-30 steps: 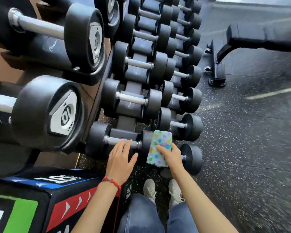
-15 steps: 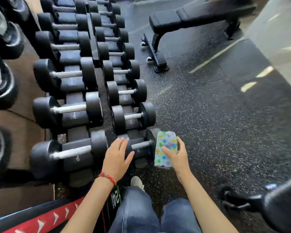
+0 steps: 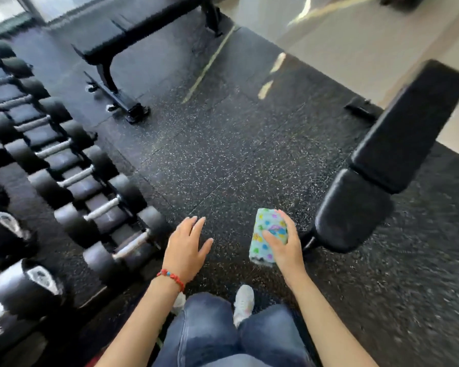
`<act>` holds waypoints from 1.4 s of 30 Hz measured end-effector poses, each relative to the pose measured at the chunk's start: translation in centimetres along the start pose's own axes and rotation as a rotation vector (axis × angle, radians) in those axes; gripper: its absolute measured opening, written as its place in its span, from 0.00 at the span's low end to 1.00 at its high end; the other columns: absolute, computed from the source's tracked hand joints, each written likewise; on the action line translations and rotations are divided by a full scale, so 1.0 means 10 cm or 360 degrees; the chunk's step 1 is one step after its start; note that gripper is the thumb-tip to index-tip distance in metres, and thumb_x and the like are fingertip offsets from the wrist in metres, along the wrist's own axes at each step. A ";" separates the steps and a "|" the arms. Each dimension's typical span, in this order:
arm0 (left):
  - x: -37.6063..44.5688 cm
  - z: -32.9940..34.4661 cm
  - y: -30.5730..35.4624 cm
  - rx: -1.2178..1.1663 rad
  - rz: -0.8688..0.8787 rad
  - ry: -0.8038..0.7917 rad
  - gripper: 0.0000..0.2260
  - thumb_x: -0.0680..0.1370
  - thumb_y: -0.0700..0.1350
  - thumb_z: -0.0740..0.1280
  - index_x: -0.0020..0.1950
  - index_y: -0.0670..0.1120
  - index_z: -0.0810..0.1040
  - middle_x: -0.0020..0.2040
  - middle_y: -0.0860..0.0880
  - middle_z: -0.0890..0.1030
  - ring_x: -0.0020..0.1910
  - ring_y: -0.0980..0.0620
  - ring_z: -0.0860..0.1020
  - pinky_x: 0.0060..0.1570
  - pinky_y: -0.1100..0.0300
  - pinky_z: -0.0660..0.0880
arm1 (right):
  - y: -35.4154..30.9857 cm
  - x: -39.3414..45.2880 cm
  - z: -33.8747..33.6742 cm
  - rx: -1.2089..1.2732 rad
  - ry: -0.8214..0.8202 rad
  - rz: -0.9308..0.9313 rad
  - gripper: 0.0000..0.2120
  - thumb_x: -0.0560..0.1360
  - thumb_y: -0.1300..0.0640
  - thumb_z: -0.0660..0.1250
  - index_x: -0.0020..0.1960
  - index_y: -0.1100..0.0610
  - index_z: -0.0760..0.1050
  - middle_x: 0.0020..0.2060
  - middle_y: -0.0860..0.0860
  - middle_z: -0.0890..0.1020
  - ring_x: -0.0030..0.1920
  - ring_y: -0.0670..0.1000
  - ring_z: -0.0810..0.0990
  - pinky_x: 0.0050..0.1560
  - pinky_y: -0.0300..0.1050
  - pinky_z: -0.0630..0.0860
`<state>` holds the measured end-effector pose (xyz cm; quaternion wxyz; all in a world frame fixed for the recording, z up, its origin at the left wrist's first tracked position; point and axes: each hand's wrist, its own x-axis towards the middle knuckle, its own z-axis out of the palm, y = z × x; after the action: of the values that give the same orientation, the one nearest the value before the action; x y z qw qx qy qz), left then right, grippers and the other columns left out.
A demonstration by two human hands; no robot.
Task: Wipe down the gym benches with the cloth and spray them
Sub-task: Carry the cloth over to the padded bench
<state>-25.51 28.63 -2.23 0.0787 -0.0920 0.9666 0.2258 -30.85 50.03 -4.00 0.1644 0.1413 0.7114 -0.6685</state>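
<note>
My right hand (image 3: 284, 250) grips a folded cloth (image 3: 265, 234), pale blue with bright coloured spots, held upright over the floor. Just right of it stands a black padded bench (image 3: 382, 165), its seat pad nearest and its back pad angled up and away. My left hand (image 3: 187, 245) hovers flat with fingers spread and holds nothing; a red bead bracelet circles its wrist. A second black flat bench (image 3: 133, 30) stands across the floor at the top left. No spray bottle is in sight.
A rack of black dumbbells (image 3: 72, 181) runs along the left side. Speckled black rubber flooring (image 3: 223, 154) lies between the two benches. Pale tiled floor (image 3: 355, 35) begins at the upper right. My jeans and white shoes show at the bottom.
My view has swung right, away from the dumbbell rack toward the nearer bench. Both hands came off the dumbbells and moved right; the cloth stays in my right hand.
</note>
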 end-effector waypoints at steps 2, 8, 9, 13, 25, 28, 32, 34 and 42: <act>0.14 0.12 0.28 0.0040 0.0119 -0.0064 0.24 0.77 0.47 0.66 0.70 0.39 0.68 0.69 0.39 0.70 0.70 0.40 0.65 0.68 0.48 0.62 | 0.05 -0.01 -0.39 0.0037 0.0193 0.0029 0.24 0.72 0.64 0.69 0.64 0.47 0.68 0.59 0.50 0.74 0.54 0.46 0.77 0.50 0.42 0.77; 0.52 0.35 0.96 0.0144 0.0478 -0.0248 0.24 0.78 0.49 0.64 0.71 0.40 0.65 0.70 0.40 0.68 0.70 0.41 0.63 0.69 0.48 0.61 | 0.20 -0.12 -1.26 0.0236 0.0677 0.0132 0.26 0.69 0.63 0.72 0.60 0.42 0.69 0.59 0.48 0.74 0.53 0.44 0.75 0.46 0.37 0.74; 0.59 0.37 1.06 0.0163 0.0533 -0.0280 0.25 0.78 0.49 0.64 0.72 0.40 0.64 0.70 0.40 0.68 0.70 0.41 0.63 0.69 0.48 0.61 | 0.22 -0.14 -1.36 0.0259 0.0738 0.0147 0.26 0.69 0.63 0.73 0.60 0.42 0.69 0.59 0.48 0.74 0.52 0.43 0.76 0.45 0.36 0.74; 0.88 0.48 1.41 0.0232 0.0715 -0.0386 0.25 0.79 0.51 0.62 0.73 0.42 0.62 0.71 0.41 0.66 0.72 0.43 0.61 0.69 0.49 0.60 | 0.26 -0.13 -1.63 0.0351 0.0932 0.0199 0.27 0.68 0.62 0.74 0.60 0.41 0.70 0.58 0.48 0.75 0.50 0.40 0.77 0.39 0.30 0.74; 1.92 0.75 2.18 0.0237 0.1067 -0.0487 0.24 0.78 0.51 0.64 0.71 0.41 0.66 0.69 0.40 0.69 0.71 0.40 0.64 0.68 0.45 0.61 | -0.03 0.47 -2.00 0.0405 0.1145 0.0221 0.28 0.66 0.62 0.75 0.60 0.41 0.71 0.55 0.45 0.76 0.50 0.40 0.77 0.38 0.30 0.76; 2.09 0.82 2.29 0.0256 0.1050 -0.0501 0.25 0.78 0.51 0.63 0.71 0.42 0.65 0.70 0.41 0.68 0.71 0.41 0.62 0.69 0.47 0.59 | -0.12 0.66 -2.12 0.0398 0.1107 0.0202 0.28 0.66 0.61 0.75 0.59 0.41 0.71 0.54 0.42 0.76 0.49 0.38 0.78 0.36 0.28 0.75; 2.25 0.92 2.46 0.0224 0.0963 -0.0472 0.25 0.78 0.52 0.63 0.72 0.43 0.65 0.71 0.41 0.67 0.72 0.42 0.62 0.69 0.47 0.59 | -0.21 0.94 -2.31 0.0344 0.1014 0.0205 0.29 0.66 0.62 0.76 0.60 0.41 0.71 0.53 0.41 0.77 0.47 0.36 0.78 0.36 0.30 0.76; 2.32 0.98 2.54 0.0205 0.0893 -0.0425 0.24 0.78 0.52 0.63 0.72 0.43 0.65 0.71 0.42 0.67 0.72 0.42 0.62 0.69 0.48 0.59 | -0.27 1.12 -2.45 0.0307 0.0913 0.0204 0.29 0.66 0.61 0.76 0.61 0.41 0.71 0.54 0.41 0.77 0.48 0.37 0.79 0.37 0.31 0.76; 2.27 1.37 3.02 0.0077 0.0339 -0.0138 0.25 0.78 0.51 0.63 0.72 0.42 0.65 0.71 0.41 0.67 0.72 0.43 0.61 0.69 0.49 0.58 | -0.49 1.99 -3.22 0.0010 0.0216 0.0166 0.31 0.66 0.62 0.75 0.65 0.48 0.70 0.55 0.44 0.77 0.51 0.41 0.79 0.41 0.34 0.78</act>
<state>-52.49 58.20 -5.99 0.0981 0.0232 0.9718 0.2131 -52.43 81.45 -6.32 0.1499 0.2236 0.7106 -0.6500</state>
